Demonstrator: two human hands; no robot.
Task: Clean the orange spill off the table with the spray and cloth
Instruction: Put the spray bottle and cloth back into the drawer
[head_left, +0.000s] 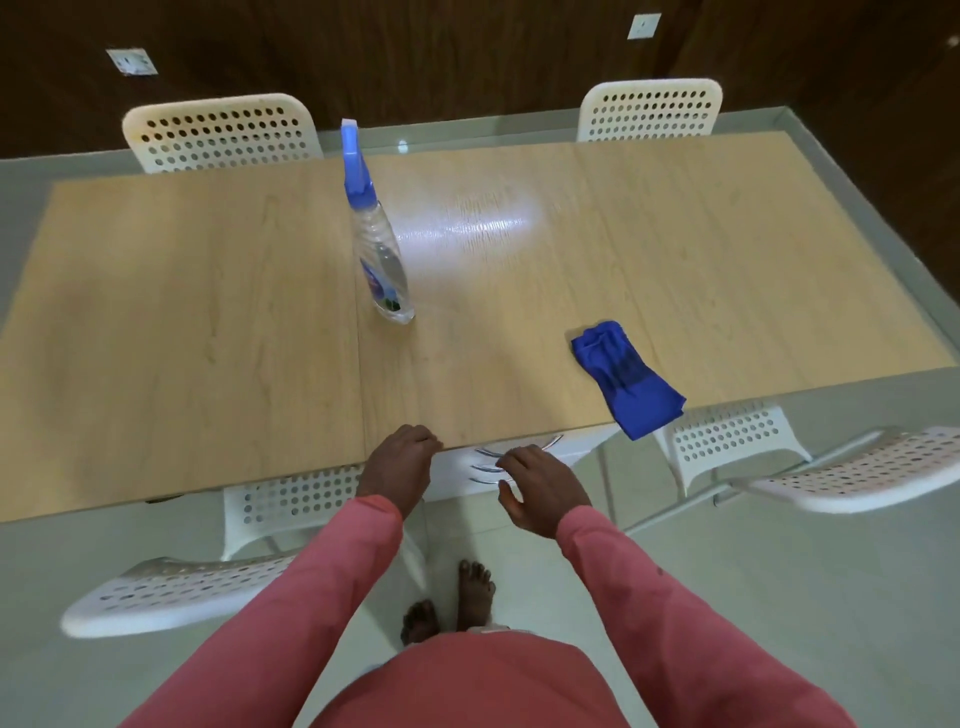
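Spray bottle (378, 244) stands upright near the middle of the wooden table (182, 312), its blue trigger head pointing away; blue cloth (626, 382) lies crumpled well to its right, one corner hanging over the near edge; no orange mark shows on the wood, only a bright glare patch beyond the bottle. Left hand (397, 460) sits at the near table edge, fingers curled and grasping nothing; right hand (540, 488) hovers just beside it below the edge, fingers loose and released. White perforated chairs (218, 132) stand around the table.
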